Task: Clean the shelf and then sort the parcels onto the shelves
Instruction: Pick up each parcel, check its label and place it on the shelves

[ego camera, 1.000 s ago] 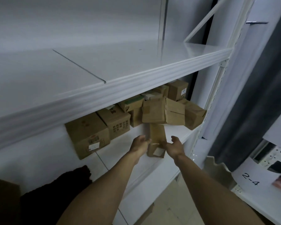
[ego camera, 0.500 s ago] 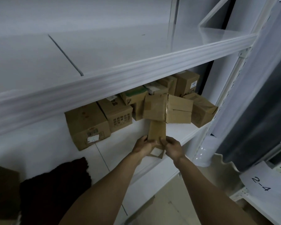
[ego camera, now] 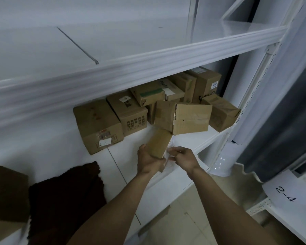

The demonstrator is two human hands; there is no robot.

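Note:
A small narrow cardboard parcel is tilted above the front of the lower white shelf. My left hand grips its near end from the left and below. My right hand pinches the white label side at its lower right. Behind it, several brown parcels stand in a row on the same shelf, among them a large box at the left, a printed box, a wide box right behind the held parcel, and a tilted box at the right end.
The upper white shelf above is bare. A dark brown cloth lies on the lower shelf at the left, beside another cardboard box. A white upright post stands at the right. A neighbouring rack carries a label reading 2-4.
The held parcel has turned from upright to tilted and has come slightly toward me. Both hands shifted their hold on it. My view has swung left and downward.

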